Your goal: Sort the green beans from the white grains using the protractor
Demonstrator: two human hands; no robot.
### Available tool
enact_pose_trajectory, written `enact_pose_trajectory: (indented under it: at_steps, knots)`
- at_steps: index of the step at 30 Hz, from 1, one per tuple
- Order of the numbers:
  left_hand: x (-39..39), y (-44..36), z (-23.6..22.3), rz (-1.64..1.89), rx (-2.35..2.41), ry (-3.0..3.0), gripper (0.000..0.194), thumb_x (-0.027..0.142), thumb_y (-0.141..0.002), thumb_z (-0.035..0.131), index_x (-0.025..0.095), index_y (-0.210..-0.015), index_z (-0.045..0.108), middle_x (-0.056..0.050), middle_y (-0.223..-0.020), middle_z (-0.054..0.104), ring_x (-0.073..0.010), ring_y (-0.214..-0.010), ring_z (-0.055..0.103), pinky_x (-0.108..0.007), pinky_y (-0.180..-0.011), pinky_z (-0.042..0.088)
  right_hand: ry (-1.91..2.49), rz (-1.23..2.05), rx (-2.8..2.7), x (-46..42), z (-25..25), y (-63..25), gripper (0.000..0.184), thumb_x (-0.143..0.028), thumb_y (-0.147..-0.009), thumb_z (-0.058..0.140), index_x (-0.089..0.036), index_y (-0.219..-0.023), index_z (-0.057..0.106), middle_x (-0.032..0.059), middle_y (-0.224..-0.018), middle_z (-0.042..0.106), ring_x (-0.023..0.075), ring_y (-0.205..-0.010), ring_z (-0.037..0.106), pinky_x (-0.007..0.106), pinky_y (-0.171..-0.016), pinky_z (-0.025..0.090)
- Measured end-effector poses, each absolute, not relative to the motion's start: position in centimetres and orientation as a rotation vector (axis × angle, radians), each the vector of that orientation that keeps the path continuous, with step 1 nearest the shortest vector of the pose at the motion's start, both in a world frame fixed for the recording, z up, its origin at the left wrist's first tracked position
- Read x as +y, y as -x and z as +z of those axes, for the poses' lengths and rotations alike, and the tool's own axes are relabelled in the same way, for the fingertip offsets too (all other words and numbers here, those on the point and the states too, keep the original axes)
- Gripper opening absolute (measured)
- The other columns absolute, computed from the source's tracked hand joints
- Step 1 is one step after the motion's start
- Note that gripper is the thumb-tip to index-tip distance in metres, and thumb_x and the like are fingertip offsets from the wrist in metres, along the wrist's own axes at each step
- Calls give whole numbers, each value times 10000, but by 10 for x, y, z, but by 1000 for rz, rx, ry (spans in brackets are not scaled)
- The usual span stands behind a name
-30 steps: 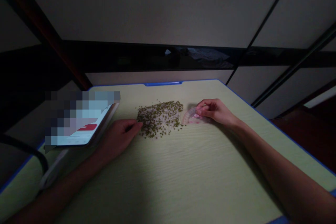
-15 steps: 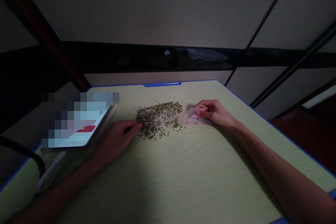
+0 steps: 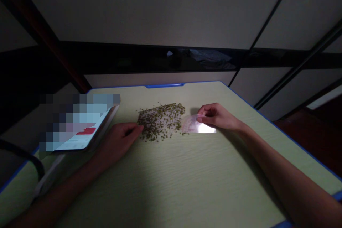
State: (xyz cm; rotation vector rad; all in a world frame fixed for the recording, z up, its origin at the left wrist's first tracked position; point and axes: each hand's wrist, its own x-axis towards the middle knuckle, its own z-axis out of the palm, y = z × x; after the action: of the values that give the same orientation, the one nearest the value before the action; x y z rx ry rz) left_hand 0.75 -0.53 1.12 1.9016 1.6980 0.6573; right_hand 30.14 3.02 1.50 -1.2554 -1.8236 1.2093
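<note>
A spread of small green beans mixed with pale grains [image 3: 161, 119] lies in the middle of the table. At its right edge, my right hand [image 3: 217, 115] pinches a clear plastic protractor [image 3: 193, 125] between thumb and fingers. The protractor's curved side faces the beans, and a bright glare covers its near right part. My left hand [image 3: 121, 139] rests at the left edge of the spread, fingers curled and thumb tip touching the outer beans. Whatever its fingers may hold is hidden.
A lit tablet [image 3: 88, 133], partly blurred out, leans at the left beside my left forearm. A dark cable [image 3: 25, 155] curves in at the far left. The pale table [image 3: 184, 178] has a blue rim, and cabinet panels [image 3: 160, 10] stand behind it.
The protractor has tilted and dropped slightly toward me, now catching bright glare. My right hand has shifted a little with it. My left hand stays in place.
</note>
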Motion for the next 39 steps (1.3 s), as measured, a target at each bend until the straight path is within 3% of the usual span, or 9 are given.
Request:
enact_pose_trajectory:
  at_steps: [6,13,31,39]
  knots:
    - [-4,-7,11,671,1679,-1906,356,435,-735,425,195,-475,383,61,-446,329,-105,-466,342,-230,-456,246,1243,1232,-1863,29,16,-302,154,-223,-613,674,-148,-587,542,-35,-536,518,56,-462,421,204,-441,308]
    - [-3,-7,10,679,1680,-1926,363,448,-726,416,200,-467,356,62,-450,310,-105,-459,329,-232,-455,246,1280,1306,-1935,26,16,-300,169,-238,-633,669,-141,-581,540,-53,-457,502,40,-388,395,183,-380,286]
    - [-4,-6,8,633,1689,-1958,367,446,-744,387,199,-481,317,65,-474,291,-97,-471,318,-232,-472,243,1263,1779,-1993,2,19,-272,306,-347,-712,665,-159,-612,445,-43,-428,554,49,-315,496,155,-335,416]
    - [-3,-6,9,612,1692,-1961,366,442,-754,378,198,-486,334,65,-470,303,-97,-467,330,-234,-472,245,1191,1843,-1959,-5,13,-262,319,-370,-707,675,-160,-645,443,-37,-480,581,43,-333,506,139,-320,396]
